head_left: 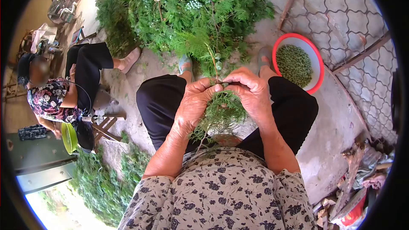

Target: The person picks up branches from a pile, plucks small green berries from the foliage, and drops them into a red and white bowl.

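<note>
Between my knees, both hands meet at a green branch (221, 110) with feathery leaves and a thin brown stem. My left hand (197, 99) pinches the stem between thumb and fingers. Touching it from the other side, my right hand (249, 91) has thumb and forefinger closed at small green berries beside the stem. A few more berries (218, 61) show on the stem just above my fingers. To the right of my right knee stands a white bowl with a red rim (320, 71), holding many green berries (294, 65).
A large heap of leafy branches (183, 12) lies ahead of my feet, another heap (104, 183) at the lower left. A seated person (51, 93) is at the left beside a yellow-green basin (68, 138). Metal lattice (349, 21) stands at the right, above piled wood scraps (351, 179).
</note>
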The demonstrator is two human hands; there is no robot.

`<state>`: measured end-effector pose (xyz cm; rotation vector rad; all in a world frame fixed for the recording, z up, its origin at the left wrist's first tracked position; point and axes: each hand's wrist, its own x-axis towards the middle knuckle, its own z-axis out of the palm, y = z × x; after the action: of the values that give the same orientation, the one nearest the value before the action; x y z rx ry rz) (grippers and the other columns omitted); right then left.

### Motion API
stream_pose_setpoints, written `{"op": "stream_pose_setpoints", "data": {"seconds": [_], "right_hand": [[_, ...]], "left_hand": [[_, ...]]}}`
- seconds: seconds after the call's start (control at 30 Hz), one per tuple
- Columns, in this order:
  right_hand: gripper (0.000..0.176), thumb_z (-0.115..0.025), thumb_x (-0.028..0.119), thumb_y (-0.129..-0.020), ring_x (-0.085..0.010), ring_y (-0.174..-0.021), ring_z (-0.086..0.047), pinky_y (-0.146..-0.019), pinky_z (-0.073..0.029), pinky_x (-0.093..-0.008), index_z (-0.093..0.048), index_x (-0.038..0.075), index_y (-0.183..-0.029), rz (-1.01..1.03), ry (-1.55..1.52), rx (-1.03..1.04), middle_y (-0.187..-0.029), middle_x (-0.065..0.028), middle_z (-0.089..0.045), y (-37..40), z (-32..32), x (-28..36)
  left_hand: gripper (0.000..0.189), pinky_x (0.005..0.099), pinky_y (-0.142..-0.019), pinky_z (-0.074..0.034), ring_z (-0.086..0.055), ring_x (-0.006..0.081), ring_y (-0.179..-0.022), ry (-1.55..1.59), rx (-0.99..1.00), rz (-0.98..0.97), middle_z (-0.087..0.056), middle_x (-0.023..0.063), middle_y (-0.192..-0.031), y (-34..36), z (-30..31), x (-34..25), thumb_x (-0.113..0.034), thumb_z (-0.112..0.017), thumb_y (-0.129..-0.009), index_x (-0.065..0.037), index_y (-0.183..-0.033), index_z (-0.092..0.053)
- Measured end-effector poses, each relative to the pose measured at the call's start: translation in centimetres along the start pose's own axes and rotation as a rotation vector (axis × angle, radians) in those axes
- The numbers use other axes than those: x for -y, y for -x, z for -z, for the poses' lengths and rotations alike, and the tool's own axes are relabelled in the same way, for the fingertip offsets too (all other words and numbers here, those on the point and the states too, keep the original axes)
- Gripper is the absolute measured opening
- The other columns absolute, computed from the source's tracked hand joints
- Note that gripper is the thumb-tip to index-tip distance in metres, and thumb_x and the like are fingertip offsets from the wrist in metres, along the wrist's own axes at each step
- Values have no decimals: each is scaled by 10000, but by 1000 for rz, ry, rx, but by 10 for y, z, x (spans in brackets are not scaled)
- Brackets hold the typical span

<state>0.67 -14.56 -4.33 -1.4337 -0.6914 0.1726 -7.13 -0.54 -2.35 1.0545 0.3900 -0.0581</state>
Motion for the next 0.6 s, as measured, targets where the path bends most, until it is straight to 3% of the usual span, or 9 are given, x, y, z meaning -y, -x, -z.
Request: {"op": "stream_pose_setpoints", "data": {"seconds": [0.1,0.23,0.3,0.43,0.5,0.53,0.6], "right_hand": [[171,-679,-23,-708,-105,-723,-553,-649,-443,-223,-627,-2,-869,-7,-10,-7,-791,-39,-572,4,0,-2],[133,-668,-16,-733,-87,-717,-546,-654,-439,-217,-619,-10,-856,-97,-61,-69,-783,-25,-572,10,-7,8],[121,-661,-11,-750,-71,-714,-538,-643,-438,-213,-607,-20,-858,-266,-403,-145,-781,-10,-570,14,-12,5],[130,-662,-15,-749,-68,-719,-534,-625,-440,-215,-591,-28,-857,-412,-599,-185,-787,-3,-569,20,-14,4],[129,-653,-20,-754,-63,-724,-528,-612,-442,-219,-581,-22,-861,-310,-203,-188,-811,-6,-570,23,-16,10],[129,-653,-20,-754,-63,-724,-528,-612,-442,-219,-581,-22,-861,-310,-203,-188,-811,-6,-570,23,-17,12],[102,-637,-29,-762,-78,-719,-532,-607,-443,-225,-576,-13,-842,101,236,-280,-825,-10,-564,23,-19,15]], "left_hand": [[109,222,-559,-488,-551,79,-637,2,-55,-18,-617,32,-765,1,-8,0,-77,-601,-831,16,-882,-628],[94,223,-559,-487,-553,82,-620,-81,-80,-115,-608,31,-735,0,-7,7,-83,-606,-828,4,-853,-630],[91,221,-556,-483,-541,80,-607,-47,-88,-85,-595,25,-709,2,-11,2,-93,-614,-823,-4,-832,-628],[91,216,-527,-459,-522,80,-580,-114,-70,-41,-578,17,-685,2,-8,2,-98,-615,-820,-7,-820,-621],[90,216,-526,-453,-521,79,-581,-124,-77,-57,-577,17,-688,3,-8,4,-98,-605,-826,-8,-823,-618],[91,216,-524,-447,-520,78,-582,-134,-85,-72,-577,17,-692,4,-9,5,-98,-595,-832,-10,-827,-615],[91,216,-530,-444,-520,77,-585,-132,-94,-66,-576,16,-696,4,-10,6,-99,-588,-836,-12,-830,-612]]}}
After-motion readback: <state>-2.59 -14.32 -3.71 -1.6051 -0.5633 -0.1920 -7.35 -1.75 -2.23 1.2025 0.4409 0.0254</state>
